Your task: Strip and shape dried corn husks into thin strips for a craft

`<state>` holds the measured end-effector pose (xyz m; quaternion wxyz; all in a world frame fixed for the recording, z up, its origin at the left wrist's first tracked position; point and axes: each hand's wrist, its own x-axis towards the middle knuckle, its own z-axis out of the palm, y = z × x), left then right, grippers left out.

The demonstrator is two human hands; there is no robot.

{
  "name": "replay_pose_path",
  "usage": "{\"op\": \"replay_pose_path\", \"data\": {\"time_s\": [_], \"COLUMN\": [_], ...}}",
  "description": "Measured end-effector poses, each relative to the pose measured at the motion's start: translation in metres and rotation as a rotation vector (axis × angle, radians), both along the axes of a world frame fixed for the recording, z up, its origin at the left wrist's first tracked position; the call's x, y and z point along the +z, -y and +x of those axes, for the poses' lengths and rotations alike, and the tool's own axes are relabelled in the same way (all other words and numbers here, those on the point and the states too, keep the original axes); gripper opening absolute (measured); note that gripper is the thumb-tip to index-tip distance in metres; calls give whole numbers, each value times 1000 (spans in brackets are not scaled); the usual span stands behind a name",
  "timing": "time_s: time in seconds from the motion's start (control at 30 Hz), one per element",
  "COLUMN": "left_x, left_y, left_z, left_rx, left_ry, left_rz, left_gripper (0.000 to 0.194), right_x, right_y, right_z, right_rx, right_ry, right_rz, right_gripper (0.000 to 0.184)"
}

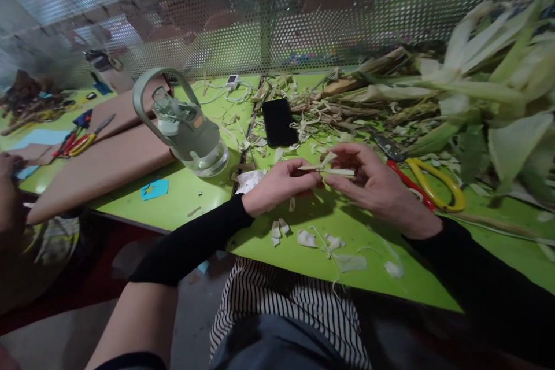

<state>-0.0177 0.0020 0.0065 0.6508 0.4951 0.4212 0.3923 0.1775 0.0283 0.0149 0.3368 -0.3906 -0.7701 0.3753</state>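
Note:
Above the green table, my left hand (284,185) pinches one end of a small piece of pale corn husk strips (332,171), folded or crossed at its middle. My right hand (368,182) has its thumb and fingers closed on the other end of the same piece. Husk scraps (307,238) lie on the table just below both hands. Scissors with red and yellow handles (433,185) rest beside my right wrist. Beyond my hands lies a black phone (280,121) among shreds of husk.
A clear bottle with a green lid (186,127) stands left of my hands. Corn husks (489,87) are heaped at the right, against a perforated metal screen (312,17). Brown folded sheets (108,156) and another pair of scissors (87,137) lie leftward. A person's hand (8,173) shows at the left edge.

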Motion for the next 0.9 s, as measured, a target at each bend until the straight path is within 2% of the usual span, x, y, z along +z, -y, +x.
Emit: {"op": "replay_pose_path", "data": {"time_s": [0.1,0.2,0.33,0.5,0.63,0.77,0.9], "left_x": [5,5,4,8,11,11,11], "left_y": [1,2,4,9,11,11,11], "left_z": [-3,-4,-4,-6,-7,-5,-3], "left_rx": [-75,-84,-97,-117,-168,-129,-107], "left_ry": [31,81,82,-104,-77,29,53], "left_rz": [-96,-149,-106,70,23,-41,-24], "left_gripper": [26,22,28,37,42,42,42], "right_x": [0,0,1,3,5,9,11], "right_y": [-3,-5,-3,2,6,11,15], "right_z": [3,4,3,1,0,-2,-4], "right_rx": [52,74,48,94,113,95,46], "right_ry": [59,46,81,54,19,-17,-102], "right_rz": [66,91,-16,-210,-378,-371,-346], "right_gripper": [34,30,35,38,37,38,37]}}
